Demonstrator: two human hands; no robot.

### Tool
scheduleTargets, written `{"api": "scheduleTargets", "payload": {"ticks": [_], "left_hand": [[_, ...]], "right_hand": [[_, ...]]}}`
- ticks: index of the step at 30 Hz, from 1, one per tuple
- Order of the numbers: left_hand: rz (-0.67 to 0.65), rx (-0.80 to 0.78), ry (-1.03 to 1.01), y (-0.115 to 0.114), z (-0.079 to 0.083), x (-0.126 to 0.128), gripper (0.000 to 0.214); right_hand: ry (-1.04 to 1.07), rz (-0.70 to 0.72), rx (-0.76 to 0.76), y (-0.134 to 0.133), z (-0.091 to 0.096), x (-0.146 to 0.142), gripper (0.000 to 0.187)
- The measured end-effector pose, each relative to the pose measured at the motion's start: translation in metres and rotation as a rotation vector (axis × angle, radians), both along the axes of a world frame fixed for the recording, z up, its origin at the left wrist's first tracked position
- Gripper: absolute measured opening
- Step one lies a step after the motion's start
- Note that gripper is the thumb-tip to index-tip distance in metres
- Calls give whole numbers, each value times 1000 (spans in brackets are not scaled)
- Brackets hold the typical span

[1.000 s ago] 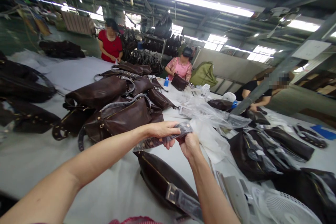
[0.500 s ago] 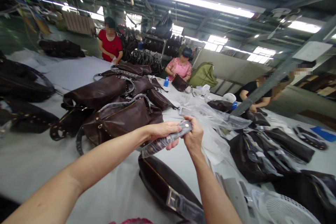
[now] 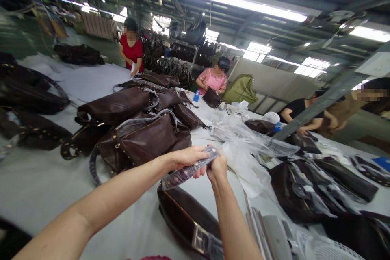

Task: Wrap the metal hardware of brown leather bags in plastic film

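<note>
A dark brown leather handbag point(image 3: 185, 207) with a gold zipper and a buckle lies on the pale table in front of me. Its studded strap point(image 3: 183, 174), wrapped in clear plastic, rises from the bag's far end. My left hand point(image 3: 193, 158) is closed around the strap, thumb on top and fingers beneath. At the strap's upper end my right hand point(image 3: 217, 166) grips it as well, with its fingertips partly hidden behind the strap. The bag's near end is partly covered by my right forearm.
A pile of brown handbags point(image 3: 143, 134) lies just beyond my left arm. Plastic sheets point(image 3: 246, 130) spread to the right. More wrapped bags point(image 3: 298, 187) and a white fan point(image 3: 332, 248) are at the right, by a slanted metal post point(image 3: 323, 95). Several people work around the table.
My right hand has shifted slightly left and down along with the strap's end, and now covers more of it. The view has turned slightly left.
</note>
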State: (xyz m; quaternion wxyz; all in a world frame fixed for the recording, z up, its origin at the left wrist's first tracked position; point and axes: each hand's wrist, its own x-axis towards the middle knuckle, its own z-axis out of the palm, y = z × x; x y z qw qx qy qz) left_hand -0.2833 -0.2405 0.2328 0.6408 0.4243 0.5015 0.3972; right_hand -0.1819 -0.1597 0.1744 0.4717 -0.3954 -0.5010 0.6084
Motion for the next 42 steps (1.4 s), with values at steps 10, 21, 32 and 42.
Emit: {"api": "scheduleTargets", "payload": {"ticks": [10, 21, 32, 42], "left_hand": [[-159, -134, 55, 9, 4, -12, 34], [-178, 74, -42, 6, -7, -10, 44], [-173, 61, -89, -3, -19, -20, 40], [-317, -152, -90, 1, -22, -36, 48]], "right_hand": [[-809, 293, 1363, 16, 15, 44, 47], [-617, 53, 882, 9, 6, 40, 34], [-195, -101, 242, -24, -3, 18, 37], [23, -101, -59, -37, -17, 3, 28]]}}
